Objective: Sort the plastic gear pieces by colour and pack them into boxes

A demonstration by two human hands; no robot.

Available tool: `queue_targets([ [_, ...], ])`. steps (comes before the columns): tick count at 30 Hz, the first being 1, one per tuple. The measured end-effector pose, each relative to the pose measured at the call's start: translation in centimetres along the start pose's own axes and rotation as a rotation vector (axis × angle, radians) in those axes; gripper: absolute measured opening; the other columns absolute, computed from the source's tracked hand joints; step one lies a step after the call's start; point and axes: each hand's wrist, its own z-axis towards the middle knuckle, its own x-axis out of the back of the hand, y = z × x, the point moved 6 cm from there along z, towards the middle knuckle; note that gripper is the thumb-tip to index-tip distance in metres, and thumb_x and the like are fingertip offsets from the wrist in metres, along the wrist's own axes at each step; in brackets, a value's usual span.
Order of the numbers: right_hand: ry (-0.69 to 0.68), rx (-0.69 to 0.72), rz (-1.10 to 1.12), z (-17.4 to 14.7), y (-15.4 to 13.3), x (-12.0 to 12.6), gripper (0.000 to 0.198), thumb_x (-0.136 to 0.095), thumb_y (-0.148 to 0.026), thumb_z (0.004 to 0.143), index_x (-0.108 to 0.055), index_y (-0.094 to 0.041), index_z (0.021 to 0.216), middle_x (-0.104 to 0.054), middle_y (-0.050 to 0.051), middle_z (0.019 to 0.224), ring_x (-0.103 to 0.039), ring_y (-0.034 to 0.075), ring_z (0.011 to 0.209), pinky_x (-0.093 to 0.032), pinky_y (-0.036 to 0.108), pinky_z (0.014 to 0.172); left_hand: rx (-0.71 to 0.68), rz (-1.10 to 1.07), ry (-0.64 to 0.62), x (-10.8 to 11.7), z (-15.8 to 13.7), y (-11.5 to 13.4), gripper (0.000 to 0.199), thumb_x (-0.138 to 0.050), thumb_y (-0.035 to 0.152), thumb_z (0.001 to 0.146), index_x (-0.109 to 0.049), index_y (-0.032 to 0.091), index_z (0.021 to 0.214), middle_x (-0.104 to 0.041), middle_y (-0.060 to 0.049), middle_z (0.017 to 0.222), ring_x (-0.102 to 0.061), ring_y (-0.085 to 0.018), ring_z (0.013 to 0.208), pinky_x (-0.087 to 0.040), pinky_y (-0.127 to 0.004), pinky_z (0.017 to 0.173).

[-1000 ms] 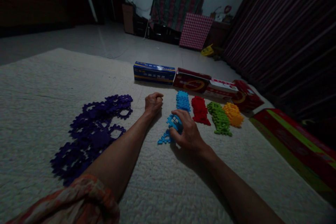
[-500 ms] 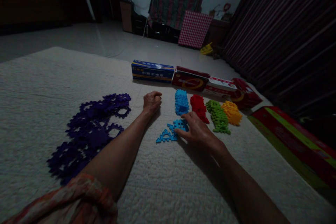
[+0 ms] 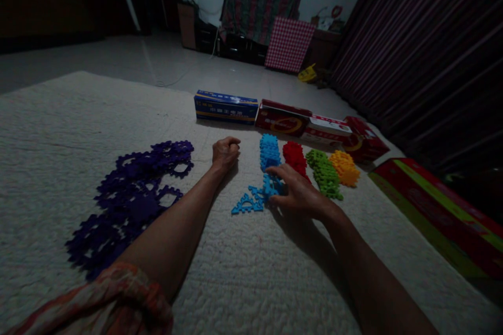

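My right hand [image 3: 296, 191] pinches a light-blue toothed building piece [image 3: 270, 186] between thumb and fingers, tilted up off the mat. Just left of it a flat blue triangular piece [image 3: 247, 203] lies on the mat. Beyond my fingers stands a row of light-blue pieces [image 3: 269, 149] packed together. My left hand [image 3: 226, 152] rests on the mat as a closed fist, with no object showing in it. Rows of red pieces [image 3: 294, 156], green pieces [image 3: 324, 174] and orange pieces [image 3: 345, 168] are to the right, the red ones partly behind my right hand.
A loose spread of purple toothed pieces [image 3: 137, 207] covers the left side of the quilted mat [image 3: 236, 277]. At the back stand a blue box [image 3: 226, 108] and dark red boxes [image 3: 283, 118]. A long red and green box [image 3: 436, 214] lines the right edge.
My right hand has closed around the blue piece, which was lying flatter and is now tipped up. The left fist stays in place; the view has shifted slightly.
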Motion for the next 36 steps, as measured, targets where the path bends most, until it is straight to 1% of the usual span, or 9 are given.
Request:
queue_targets([
  [2, 0.126, -0.008, -0.006, 0.4, 0.6, 0.7, 0.066, -0.073, -0.024, 0.076, -0.054, -0.026, 0.139, -0.056, 0.01, 0.125, -0.059, 0.027, 0.114, -0.054, 0.043, 0.098, -0.004, 0.011, 0.001, 0.0, 0.1, -0.2, 0.039, -0.051, 0.02, 0.073, -0.081, 0.018, 0.097, -0.078, -0.006, 0.087, -0.075, -0.019, 0.073, -0.058, -0.027, 0.067],
  [5, 0.307, -0.008, -0.074, 0.8, 1.2, 1.4, 0.064, -0.074, -0.027, 0.076, -0.056, -0.024, 0.137, -0.055, 0.013, 0.121, -0.058, 0.031, 0.113, -0.054, 0.048, 0.097, -0.015, 0.028, 0.003, 0.0, 0.3, -0.3, 0.039, -0.051, 0.02, 0.073, -0.081, 0.018, 0.097, -0.079, -0.006, 0.088, -0.075, -0.02, 0.076, -0.058, -0.027, 0.07],
  [7, 0.361, -0.002, -0.129, 0.8, 1.3, 1.5, 0.062, -0.074, -0.026, 0.076, -0.057, -0.022, 0.136, -0.054, 0.014, 0.122, -0.057, 0.034, 0.115, -0.052, 0.051, 0.098, -0.032, 0.036, 0.005, 0.0, 0.4, -0.4, 0.038, -0.051, 0.019, 0.073, -0.081, 0.018, 0.097, -0.079, -0.007, 0.089, -0.076, -0.02, 0.077, -0.059, -0.028, 0.071],
  [11, 0.29, -0.027, -0.201, 0.6, 1.0, 0.7, 0.058, -0.072, -0.028, 0.081, -0.056, -0.02, 0.136, -0.057, 0.015, 0.123, -0.058, 0.034, 0.115, -0.053, 0.051, 0.097, -0.056, 0.03, -0.004, -0.1, 0.5, -0.3, 0.039, -0.05, 0.019, 0.074, -0.081, 0.017, 0.097, -0.079, -0.007, 0.087, -0.075, -0.021, 0.074, -0.058, -0.029, 0.069],
  [17, 0.22, -0.045, -0.184, 0.3, 0.7, 0.0, 0.056, -0.071, -0.025, 0.081, -0.059, -0.025, 0.136, -0.057, 0.011, 0.121, -0.062, 0.028, 0.106, -0.055, 0.042, 0.09, -0.031, 0.047, 0.002, -0.1, 0.5, -0.6, 0.038, -0.052, 0.02, 0.073, -0.081, 0.019, 0.097, -0.079, -0.006, 0.09, -0.076, -0.02, 0.079, -0.058, -0.027, 0.071],
  [24, 0.26, -0.01, -0.08, 0.5, 1.7, -0.4, 0.058, -0.074, -0.023, 0.078, -0.062, -0.027, 0.135, -0.057, 0.01, 0.124, -0.061, 0.027, 0.113, -0.053, 0.044, 0.1, -0.043, 0.044, 0.004, -0.1, 0.5, -0.6, 0.036, -0.052, 0.019, 0.075, -0.081, 0.019, 0.096, -0.079, -0.007, 0.09, -0.076, -0.021, 0.08, -0.058, -0.028, 0.072],
  [27, 0.262, 0.013, -0.048, 0.5, 1.7, -0.4, 0.051, -0.07, -0.025, 0.084, -0.063, -0.025, 0.134, -0.057, 0.012, 0.125, -0.06, 0.028, 0.114, -0.052, 0.045, 0.1, -0.044, 0.059, 0.009, 0.0, 0.4, -0.4, 0.035, -0.052, 0.019, 0.075, -0.081, 0.019, 0.095, -0.079, -0.006, 0.088, -0.076, -0.021, 0.081, -0.058, -0.028, 0.074],
  [30, 0.276, 0.025, -0.04, 0.5, 1.5, -0.3, 0.041, -0.056, -0.018, 0.09, -0.065, -0.024, 0.13, -0.061, 0.011, 0.118, -0.061, 0.026, 0.11, -0.051, 0.046, 0.1, -0.049, 0.068, 0.013, 0.0, 0.4, -0.3, 0.035, -0.052, 0.019, 0.075, -0.081, 0.019, 0.094, -0.079, -0.006, 0.087, -0.076, -0.021, 0.081, -0.058, -0.027, 0.074],
  [36, 0.303, -0.027, -0.063, 0.8, 1.5, 0.3, 0.038, -0.051, -0.011, 0.085, -0.068, -0.024, 0.116, -0.066, 0.01, 0.107, -0.064, 0.027, 0.103, -0.053, 0.047, 0.096, -0.042, 0.061, 0.005, -0.1, 0.5, -0.5, 0.037, -0.052, 0.02, 0.074, -0.081, 0.019, 0.096, -0.08, -0.006, 0.088, -0.076, -0.02, 0.079, -0.058, -0.026, 0.073],
])
